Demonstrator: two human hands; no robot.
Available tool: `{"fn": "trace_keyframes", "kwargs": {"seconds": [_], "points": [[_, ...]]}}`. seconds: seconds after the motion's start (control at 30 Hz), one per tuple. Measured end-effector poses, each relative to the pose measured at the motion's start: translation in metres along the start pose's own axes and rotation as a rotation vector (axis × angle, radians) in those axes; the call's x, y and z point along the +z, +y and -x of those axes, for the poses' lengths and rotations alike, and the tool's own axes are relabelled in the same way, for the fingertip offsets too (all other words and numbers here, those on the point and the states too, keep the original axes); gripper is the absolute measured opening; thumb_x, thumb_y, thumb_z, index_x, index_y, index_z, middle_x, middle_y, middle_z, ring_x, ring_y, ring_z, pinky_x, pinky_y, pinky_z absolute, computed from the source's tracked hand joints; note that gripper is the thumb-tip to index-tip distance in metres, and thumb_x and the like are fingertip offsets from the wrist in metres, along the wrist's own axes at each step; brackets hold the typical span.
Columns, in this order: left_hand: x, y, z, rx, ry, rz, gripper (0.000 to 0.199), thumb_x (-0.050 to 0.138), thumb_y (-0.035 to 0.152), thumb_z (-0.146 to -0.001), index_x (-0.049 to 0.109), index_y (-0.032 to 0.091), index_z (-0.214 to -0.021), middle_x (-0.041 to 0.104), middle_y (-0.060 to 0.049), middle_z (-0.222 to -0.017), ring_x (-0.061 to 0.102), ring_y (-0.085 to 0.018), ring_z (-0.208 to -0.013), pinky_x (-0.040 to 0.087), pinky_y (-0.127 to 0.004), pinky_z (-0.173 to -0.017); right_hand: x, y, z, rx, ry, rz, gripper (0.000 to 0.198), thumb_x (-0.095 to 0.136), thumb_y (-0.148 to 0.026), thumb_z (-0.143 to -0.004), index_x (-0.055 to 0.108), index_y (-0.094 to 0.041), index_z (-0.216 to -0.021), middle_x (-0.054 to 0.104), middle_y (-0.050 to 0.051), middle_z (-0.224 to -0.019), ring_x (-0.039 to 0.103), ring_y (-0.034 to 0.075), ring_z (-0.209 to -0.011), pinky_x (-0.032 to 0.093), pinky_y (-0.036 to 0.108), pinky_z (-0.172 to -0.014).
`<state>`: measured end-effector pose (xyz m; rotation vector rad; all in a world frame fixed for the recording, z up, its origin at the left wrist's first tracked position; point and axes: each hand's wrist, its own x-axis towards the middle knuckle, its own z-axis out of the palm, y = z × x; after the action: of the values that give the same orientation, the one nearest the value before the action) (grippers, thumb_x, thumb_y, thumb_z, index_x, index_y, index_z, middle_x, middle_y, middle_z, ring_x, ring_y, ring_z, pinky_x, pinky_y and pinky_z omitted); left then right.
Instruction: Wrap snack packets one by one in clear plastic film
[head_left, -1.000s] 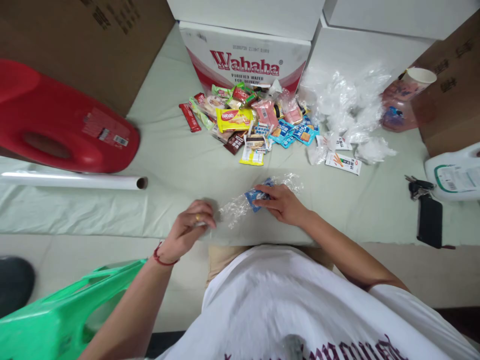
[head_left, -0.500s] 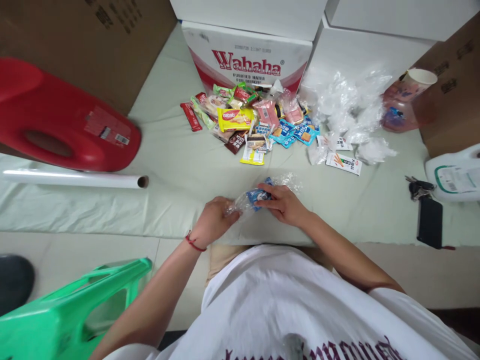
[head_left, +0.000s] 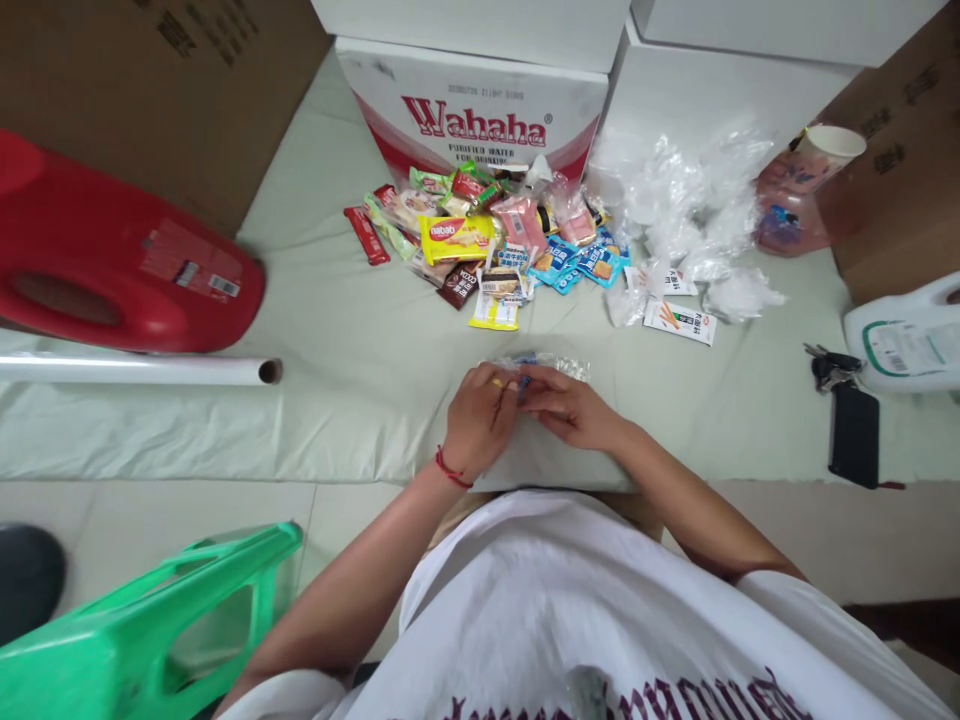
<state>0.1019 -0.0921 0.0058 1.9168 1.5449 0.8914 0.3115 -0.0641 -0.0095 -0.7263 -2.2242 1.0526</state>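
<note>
Close to the table's front edge, my two hands meet over a small blue snack packet (head_left: 527,358) wrapped in a clear plastic bag (head_left: 568,367). My left hand (head_left: 482,415) is closed, its curled fingers on the bag beside the packet and covering much of both. Against its fingertips, my right hand (head_left: 570,408) pinches the bagged packet with thumb and fingers. Crinkled film spreads out beyond the right fingers. Farther back lies a heap of wrapped snacks, with a yellow wafer pack (head_left: 457,238), a brown cocoa packet (head_left: 459,286) and blue biscuit packets (head_left: 600,264).
Crumpled clear bags (head_left: 675,205) pile up at back right, beside white stick-snack packets (head_left: 679,321). A Wahaha carton (head_left: 476,110) stands behind. Left are a red jug (head_left: 127,260) and a white roll (head_left: 142,370); right, a phone (head_left: 853,435), keys (head_left: 832,368) and a white bottle (head_left: 907,335).
My left hand has moved right and turned over the bag, up against the right hand, so the blue packet is now mostly covered. The view has shifted slightly.
</note>
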Motion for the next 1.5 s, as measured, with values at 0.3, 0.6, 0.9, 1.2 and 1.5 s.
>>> {"fn": "trace_keyframes", "kwargs": {"seconds": [0.3,0.6,0.9,1.2,1.5], "points": [[0.020,-0.002,0.019,0.158,0.050,-0.345,0.031,0.056,0.017,-0.096,0.074,0.024,-0.120,0.068,-0.013,-0.145,0.054,-0.034,-0.144,0.043,-0.056,-0.115,-0.046,0.030,-0.014,0.505,0.285,0.311,0.051,0.064,-0.053,-0.098,0.071,-0.017,-0.133,0.076,0.014,-0.113,0.064,0.030,-0.103,0.052,0.045,-0.095],[0.025,-0.017,0.014,0.231,-0.058,-0.303,0.046,0.042,0.008,-0.102,0.068,0.024,-0.137,0.066,-0.012,-0.152,0.056,-0.026,-0.149,0.025,-0.061,-0.131,-0.074,0.016,-0.010,0.604,0.034,0.142,0.020,0.070,-0.039,-0.084,0.065,-0.020,-0.079,0.063,0.001,-0.076,0.058,0.017,-0.069,0.044,0.028,-0.064],[0.034,-0.021,0.017,0.205,-0.077,-0.241,0.044,0.047,0.009,-0.096,0.072,0.017,-0.130,0.073,-0.018,-0.139,0.055,-0.033,-0.149,0.027,-0.068,-0.130,-0.006,-0.018,-0.080,0.662,0.223,-0.306,0.026,0.071,-0.043,-0.085,0.055,-0.024,-0.078,0.057,-0.006,-0.058,0.054,0.013,-0.052,0.040,0.025,-0.050],[-0.003,-0.039,0.014,-0.213,0.129,0.881,0.020,0.056,0.018,-0.072,0.072,0.024,-0.084,0.078,-0.008,-0.124,0.068,-0.031,-0.128,0.056,-0.054,-0.108,0.034,-0.019,-0.092,0.548,0.240,0.059,0.010,0.059,-0.028,-0.098,0.064,-0.021,-0.094,0.069,0.002,-0.088,0.063,0.017,-0.079,0.048,0.029,-0.074],[0.004,-0.050,-0.001,-0.435,0.359,0.919,0.031,0.079,0.041,-0.081,0.063,0.025,-0.102,0.069,-0.005,-0.116,0.065,-0.020,-0.110,0.055,-0.032,-0.089,0.071,-0.051,-0.057,0.254,-0.111,0.671,0.026,0.055,-0.029,-0.106,0.076,-0.018,-0.117,0.068,0.015,-0.125,0.056,0.031,-0.113,0.048,0.045,-0.092]]}}
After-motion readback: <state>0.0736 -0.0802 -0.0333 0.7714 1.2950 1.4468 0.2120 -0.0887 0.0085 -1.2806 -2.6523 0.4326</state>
